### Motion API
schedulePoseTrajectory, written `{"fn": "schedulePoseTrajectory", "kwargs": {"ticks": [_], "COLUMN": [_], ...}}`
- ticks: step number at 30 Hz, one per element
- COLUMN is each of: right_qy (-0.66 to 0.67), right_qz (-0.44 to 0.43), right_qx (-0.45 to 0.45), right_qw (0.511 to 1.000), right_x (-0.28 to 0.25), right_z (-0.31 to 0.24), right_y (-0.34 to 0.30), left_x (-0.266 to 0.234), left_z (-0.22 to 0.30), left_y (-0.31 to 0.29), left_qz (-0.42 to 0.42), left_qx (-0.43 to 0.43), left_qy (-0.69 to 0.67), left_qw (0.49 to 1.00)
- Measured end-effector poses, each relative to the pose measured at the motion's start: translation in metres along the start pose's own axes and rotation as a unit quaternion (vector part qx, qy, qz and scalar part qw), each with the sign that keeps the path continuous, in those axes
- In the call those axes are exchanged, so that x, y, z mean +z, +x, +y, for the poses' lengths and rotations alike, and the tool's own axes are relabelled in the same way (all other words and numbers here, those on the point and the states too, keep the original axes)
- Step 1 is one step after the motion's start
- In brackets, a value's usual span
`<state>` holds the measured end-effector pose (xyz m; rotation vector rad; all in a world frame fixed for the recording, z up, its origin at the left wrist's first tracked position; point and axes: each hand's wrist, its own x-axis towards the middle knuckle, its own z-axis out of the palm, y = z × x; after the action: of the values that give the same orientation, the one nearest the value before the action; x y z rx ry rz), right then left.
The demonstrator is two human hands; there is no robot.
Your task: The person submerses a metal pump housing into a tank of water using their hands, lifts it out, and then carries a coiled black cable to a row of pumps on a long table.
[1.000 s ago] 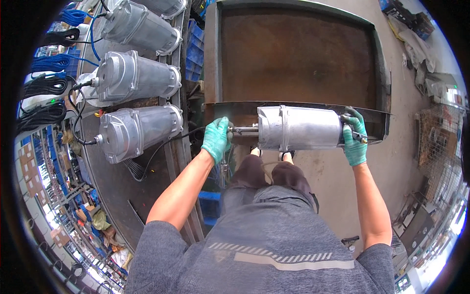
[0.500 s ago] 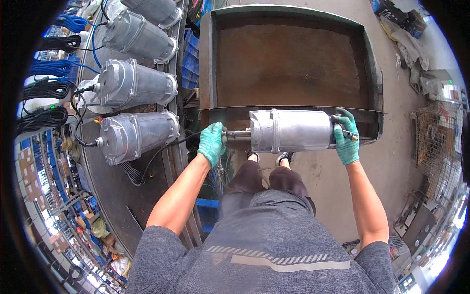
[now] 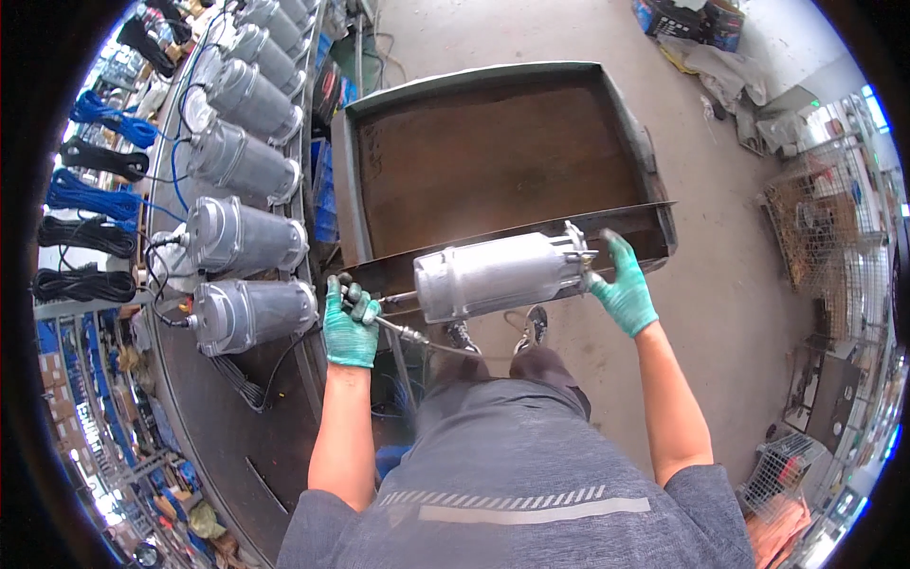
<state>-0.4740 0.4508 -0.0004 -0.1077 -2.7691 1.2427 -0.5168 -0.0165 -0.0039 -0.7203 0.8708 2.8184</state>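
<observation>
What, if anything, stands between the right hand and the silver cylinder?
Nothing visible. The open right hand is beside the flanged end of the silver cylinder; whether its thumb touches is unclear. The left hand, holding a slim metal tool, is near the opposite end.

There are two hands [image 3: 350, 332], two green gloves [image 3: 628, 296], one housing [image 3: 502, 273] between them, at least six more housings [image 3: 248, 237] on one counter [image 3: 213, 455], two blue coils [image 3: 90, 196], at least five black coils [image 3: 85, 284], one tray [image 3: 498, 152], two shoes [image 3: 535, 327], at least two wire cages [image 3: 782, 471]
</observation>
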Motion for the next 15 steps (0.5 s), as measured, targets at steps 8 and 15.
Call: {"fn": "schedulePoseTrajectory", "kwargs": {"ticks": [8,15], "right_qy": [0.1,-0.042], "right_qz": [-0.161,-0.028], "right_qx": [0.003,0.114], "right_qw": [0.982,0.992], "right_x": [-0.047,-0.107], "right_z": [-0.115,0.001], "right_y": [-0.066,-0.085], "left_x": [0.208,0.214], "left_z": [-0.141,-0.181], "left_y": [-0.066,-0.078], "left_qz": [-0.152,-0.245], "left_qx": [-0.077,0.019], "left_qy": [0.087,0.451], "left_qw": [0.981,0.858]}}
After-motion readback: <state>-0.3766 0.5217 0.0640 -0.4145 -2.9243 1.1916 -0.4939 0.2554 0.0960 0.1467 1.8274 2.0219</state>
